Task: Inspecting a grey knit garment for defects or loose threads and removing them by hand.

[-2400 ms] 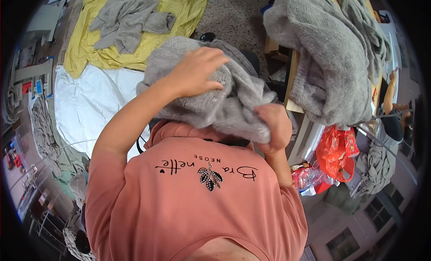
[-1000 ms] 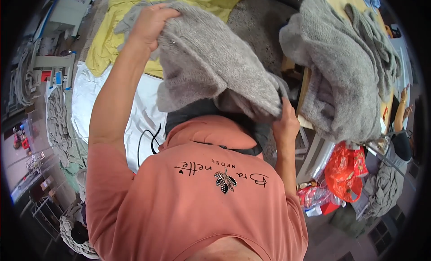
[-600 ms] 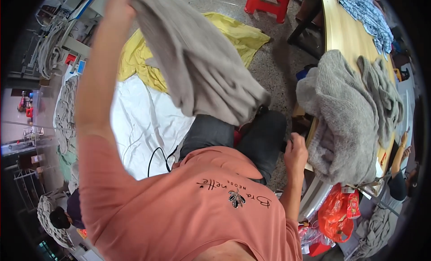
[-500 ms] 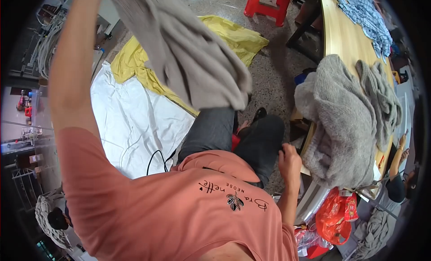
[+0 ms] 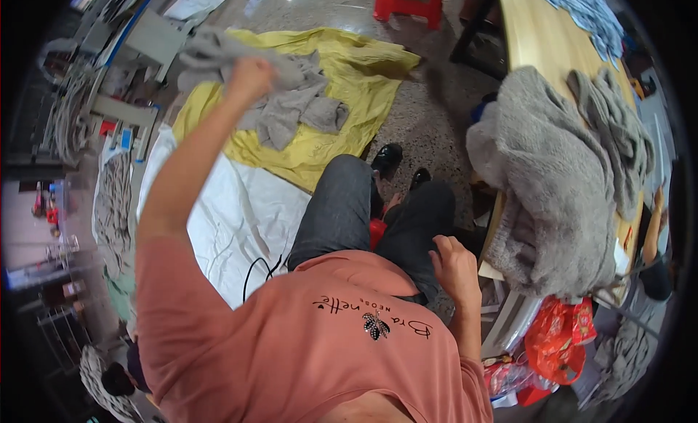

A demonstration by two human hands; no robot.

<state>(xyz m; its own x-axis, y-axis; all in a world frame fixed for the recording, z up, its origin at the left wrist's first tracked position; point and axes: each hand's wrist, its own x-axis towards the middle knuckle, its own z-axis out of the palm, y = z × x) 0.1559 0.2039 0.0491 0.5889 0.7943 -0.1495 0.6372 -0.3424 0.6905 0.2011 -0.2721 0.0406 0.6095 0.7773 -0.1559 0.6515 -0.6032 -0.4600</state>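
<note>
My left hand [image 5: 252, 81] is stretched out over the yellow sheet [image 5: 371, 89] on the floor. It is closed like a fist on a grey knit garment [image 5: 211, 56], which is smeared by motion. Part of the grey fabric trails past the hand to the left. Beneath and beside it, crumpled grey fabric [image 5: 302, 103] lies on the yellow sheet; whether it is the same piece I cannot tell. My right hand [image 5: 456, 267] hangs by my right thigh, near the table edge, its fingers loosely bent and apart with nothing in them.
A white sheet [image 5: 240, 205] adjoins the yellow one. On my right, a wooden table [image 5: 534, 38] bears a bulky grey fleecy pile [image 5: 545, 176], a smaller grey piece [image 5: 614, 139] and blue checked cloth [image 5: 582, 12]. A red stool [image 5: 408, 5] stands ahead; red bags [image 5: 556, 336] sit lower right.
My left arm has swung down and forward from its raised place. The grey garment, earlier hanging before my knees, is now over the yellow sheet. My right hand's fingers have loosened.
</note>
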